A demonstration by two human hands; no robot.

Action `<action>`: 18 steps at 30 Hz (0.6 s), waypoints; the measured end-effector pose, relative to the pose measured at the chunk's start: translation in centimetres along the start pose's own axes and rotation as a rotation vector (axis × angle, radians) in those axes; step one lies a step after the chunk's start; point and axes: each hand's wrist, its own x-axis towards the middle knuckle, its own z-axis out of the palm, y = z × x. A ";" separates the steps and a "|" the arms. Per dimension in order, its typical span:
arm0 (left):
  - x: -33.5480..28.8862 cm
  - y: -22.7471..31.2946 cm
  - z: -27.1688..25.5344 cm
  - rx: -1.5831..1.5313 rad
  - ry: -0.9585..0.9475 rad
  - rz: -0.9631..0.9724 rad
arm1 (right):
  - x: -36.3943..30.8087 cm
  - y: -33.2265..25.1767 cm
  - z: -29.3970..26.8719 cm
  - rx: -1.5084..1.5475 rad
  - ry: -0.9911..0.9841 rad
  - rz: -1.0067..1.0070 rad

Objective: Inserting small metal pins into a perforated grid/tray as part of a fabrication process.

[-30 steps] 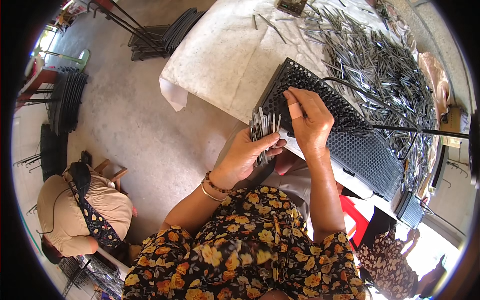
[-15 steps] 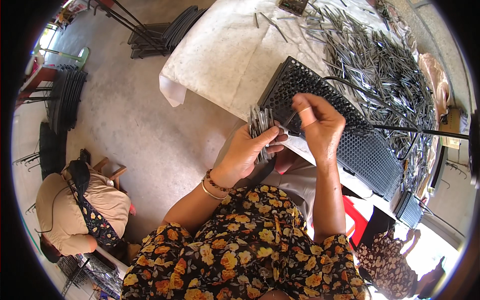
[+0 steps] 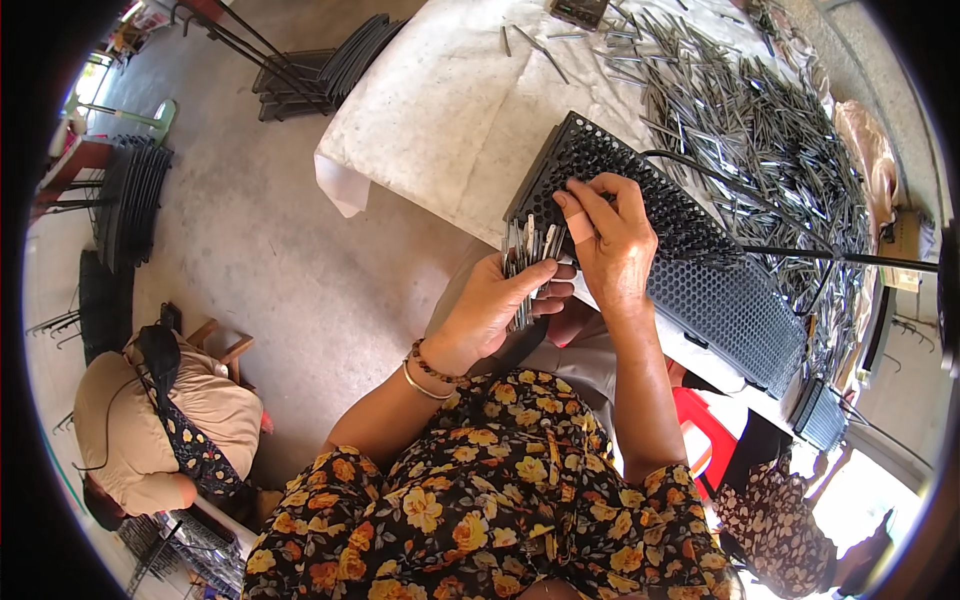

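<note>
My left hand [image 3: 507, 292] is closed round a bundle of thin, grey, metal-looking strips [image 3: 530, 245], their ends sticking up past the thumb. Just right of it, my right hand [image 3: 612, 235] is closed with thumb and fingertips together over the near left part of a black rack full of round holes [image 3: 572, 150]. What its fingertips hold, if anything, is too small to make out. Many of the rack's holes look filled with dark pieces. A flatter honeycomb panel [image 3: 740, 315] adjoins the rack on its near right side, and thin black rods cross behind them.
A large heap of loose strips [image 3: 760, 150] covers the right of the white-covered table [image 3: 430, 120]. A small dark device [image 3: 578, 12] lies at the far edge. Stacked black racks [image 3: 135, 200] stand at left. One person [image 3: 170, 420] bends at lower left; another [image 3: 775, 510] is at lower right.
My right hand has moved left and slightly down, closer to the bundle and the rack's near end. My left hand stays nearly in place, and some strips in it have shifted.
</note>
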 end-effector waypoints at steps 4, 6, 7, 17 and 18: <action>-0.2 0.2 0.0 -0.033 -0.035 0.047 | 0.4 -1.0 -2.1 0.282 -0.144 0.210; -0.4 0.3 0.2 -0.041 -0.058 0.072 | 0.2 -1.2 -2.8 0.331 -0.249 0.303; -0.4 0.4 0.2 -0.057 -0.062 0.087 | 0.1 -1.2 -3.0 0.380 -0.354 0.395; -0.1 -0.1 0.6 -0.056 -0.070 0.006 | 0.2 -0.5 -3.7 0.346 0.002 0.487; 0.0 -0.1 0.8 -0.054 -0.073 0.004 | 0.2 0.0 -3.2 0.358 0.070 0.427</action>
